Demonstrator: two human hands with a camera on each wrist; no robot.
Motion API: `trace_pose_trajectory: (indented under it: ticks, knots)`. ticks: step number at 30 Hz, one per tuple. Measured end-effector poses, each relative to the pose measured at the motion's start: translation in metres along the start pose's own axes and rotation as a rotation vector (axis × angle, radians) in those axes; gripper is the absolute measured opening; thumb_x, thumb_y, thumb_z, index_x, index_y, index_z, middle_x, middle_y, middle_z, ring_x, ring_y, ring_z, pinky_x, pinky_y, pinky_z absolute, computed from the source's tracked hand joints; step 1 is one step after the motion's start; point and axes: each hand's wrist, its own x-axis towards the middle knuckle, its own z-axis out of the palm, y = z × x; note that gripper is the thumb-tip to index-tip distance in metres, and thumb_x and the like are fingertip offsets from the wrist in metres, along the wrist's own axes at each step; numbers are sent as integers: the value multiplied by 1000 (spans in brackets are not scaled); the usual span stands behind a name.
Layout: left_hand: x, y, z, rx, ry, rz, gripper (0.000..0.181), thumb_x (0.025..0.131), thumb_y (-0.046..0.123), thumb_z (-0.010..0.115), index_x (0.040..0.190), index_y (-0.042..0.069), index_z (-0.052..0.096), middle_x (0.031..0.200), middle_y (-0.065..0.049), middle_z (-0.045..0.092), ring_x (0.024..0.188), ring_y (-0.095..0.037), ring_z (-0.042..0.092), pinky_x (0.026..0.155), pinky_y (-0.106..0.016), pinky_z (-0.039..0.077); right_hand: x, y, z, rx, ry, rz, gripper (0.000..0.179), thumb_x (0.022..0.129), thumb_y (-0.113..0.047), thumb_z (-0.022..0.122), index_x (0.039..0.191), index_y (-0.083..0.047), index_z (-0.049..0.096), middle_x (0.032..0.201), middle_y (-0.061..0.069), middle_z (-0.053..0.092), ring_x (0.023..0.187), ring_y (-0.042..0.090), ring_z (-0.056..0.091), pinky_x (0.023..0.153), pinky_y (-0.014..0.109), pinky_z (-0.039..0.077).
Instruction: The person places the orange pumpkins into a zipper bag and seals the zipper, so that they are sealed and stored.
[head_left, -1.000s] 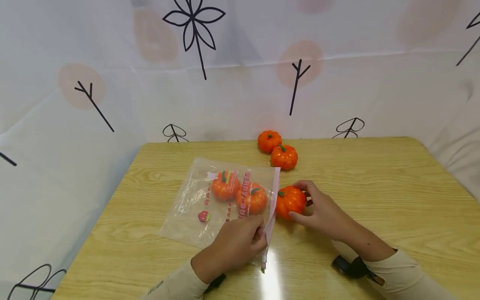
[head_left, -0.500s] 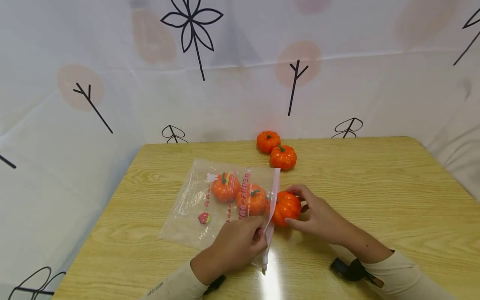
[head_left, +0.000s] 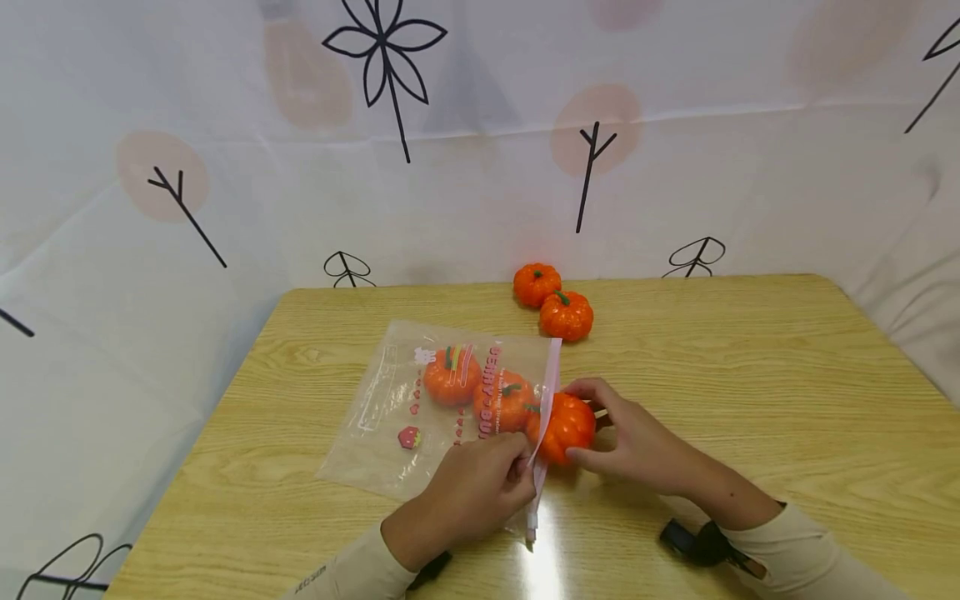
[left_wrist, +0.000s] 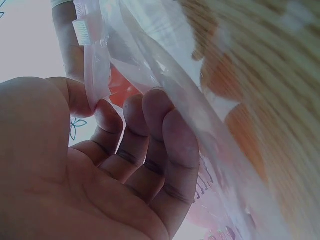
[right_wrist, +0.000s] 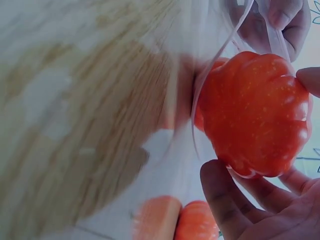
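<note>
A clear zip bag [head_left: 375, 417] with pink print lies flat, its pink-edged mouth facing right. Inside it are two orange toy pumpkins, one farther left [head_left: 452, 377] and one nearer the mouth [head_left: 501, 402]. My left hand [head_left: 472, 483] pinches the near side of the bag's mouth between thumb and fingertips. My right hand [head_left: 637, 437] grips a third toy pumpkin [right_wrist: 257, 115] by its sides, thumb on one side and fingers on the other. That pumpkin is partly through the mouth, its green stem under the film.
Two more toy pumpkins, one at the back edge [head_left: 537, 285] and one just in front [head_left: 567, 316], sit on the wooden table [head_left: 750, 375]. A white patterned cloth [head_left: 480, 192] hangs behind the table. A pink slider [left_wrist: 82, 32] shows on the bag's zip.
My right hand has moved left and slightly nearer, taking the third pumpkin from the bag's edge partly into the mouth. My left hand stays in place on the bag.
</note>
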Motion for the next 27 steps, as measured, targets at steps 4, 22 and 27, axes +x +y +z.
trace_pose_trajectory:
  ticks: [4, 22, 27]
  knots:
    - [0, 0, 0, -13, 0, 10, 19, 86, 21, 61, 75, 23, 45, 65, 13, 36, 57, 0, 36, 50, -16, 26, -1, 0, 0, 3, -8, -16, 62, 85, -30, 79, 134, -19, 44, 128, 0, 59, 109, 18, 59, 91, 32, 53]
    - [-1, -1, -1, -4, 25, 113, 14, 82, 20, 62, 77, 21, 49, 70, 13, 41, 59, 1, 36, 52, -10, 23, 2, 0, 7, 75, -35, -88, 68, 81, -25, 83, 135, -16, 42, 134, 10, 56, 118, 30, 61, 97, 45, 52]
    - [0, -1, 0, 7, 27, 123, 14, 81, 20, 62, 77, 21, 49, 71, 13, 42, 60, 1, 36, 53, -10, 22, 5, -1, 8, 101, -38, -111, 68, 80, -13, 82, 134, -12, 41, 135, 15, 55, 120, 35, 61, 97, 48, 52]
